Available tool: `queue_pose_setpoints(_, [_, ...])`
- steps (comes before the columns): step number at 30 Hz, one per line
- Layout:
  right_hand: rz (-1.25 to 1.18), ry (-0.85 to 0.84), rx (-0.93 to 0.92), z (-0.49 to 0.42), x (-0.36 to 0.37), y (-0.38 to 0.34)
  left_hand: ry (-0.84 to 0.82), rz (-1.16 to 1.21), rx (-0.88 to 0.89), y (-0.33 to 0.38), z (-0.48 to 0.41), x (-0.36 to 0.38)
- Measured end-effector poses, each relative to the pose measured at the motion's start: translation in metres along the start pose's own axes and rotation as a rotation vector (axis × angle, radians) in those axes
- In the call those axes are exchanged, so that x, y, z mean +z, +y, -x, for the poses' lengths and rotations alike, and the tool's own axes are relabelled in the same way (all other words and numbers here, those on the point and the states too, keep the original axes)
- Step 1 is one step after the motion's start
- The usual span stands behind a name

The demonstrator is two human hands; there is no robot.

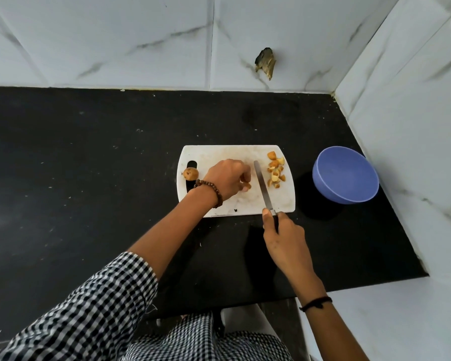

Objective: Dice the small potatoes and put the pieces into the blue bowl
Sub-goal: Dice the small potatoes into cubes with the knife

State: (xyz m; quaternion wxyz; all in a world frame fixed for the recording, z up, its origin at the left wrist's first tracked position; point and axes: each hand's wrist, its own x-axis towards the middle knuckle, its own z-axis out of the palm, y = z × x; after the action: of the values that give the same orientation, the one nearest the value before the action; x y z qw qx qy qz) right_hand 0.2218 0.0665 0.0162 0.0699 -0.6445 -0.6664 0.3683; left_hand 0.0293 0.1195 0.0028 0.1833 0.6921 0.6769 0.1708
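A white cutting board (211,157) lies on the black counter. My left hand (227,178) is curled over a potato piece (246,186) in the middle of the board, mostly hiding it. My right hand (284,230) grips the handle of a knife (262,187), whose blade lies just right of the held piece. A pile of diced potato pieces (276,170) sits at the board's right side. One whole small potato (191,174) rests at the board's left edge by the handle slot. The blue bowl (346,175) stands to the right of the board and looks empty.
The black counter (89,165) ends at marble-tiled walls behind and on the right, close to the bowl. A hole in the back wall tile (265,62) shows above the board. The counter's front edge runs near my body.
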Motion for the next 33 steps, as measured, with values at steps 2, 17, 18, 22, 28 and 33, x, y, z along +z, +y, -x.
queue_pose_setpoints(2, [-0.026,-0.002,0.006,0.0,0.0,-0.002,0.055,0.151,-0.092,0.002,0.002,0.004])
queue_pose_setpoints(17, [-0.026,-0.058,-0.026,-0.005,0.019,-0.017,0.119,0.343,-0.325,0.005,0.002,0.012])
queue_pose_setpoints(18, [-0.011,-0.056,-0.034,-0.005,0.018,-0.017,0.123,0.322,-0.307,0.004,0.002,0.013])
queue_pose_setpoints(22, [0.082,-0.032,-0.069,-0.007,0.019,-0.018,0.127,0.22,-0.211,0.004,0.005,0.018])
queue_pose_setpoints(28, [0.247,-0.028,-0.079,-0.012,0.022,-0.023,0.105,0.166,-0.173,0.004,-0.001,0.018])
queue_pose_setpoints(33, [0.19,-0.069,-0.058,-0.018,0.025,-0.024,0.098,0.202,-0.199,0.002,-0.005,0.016])
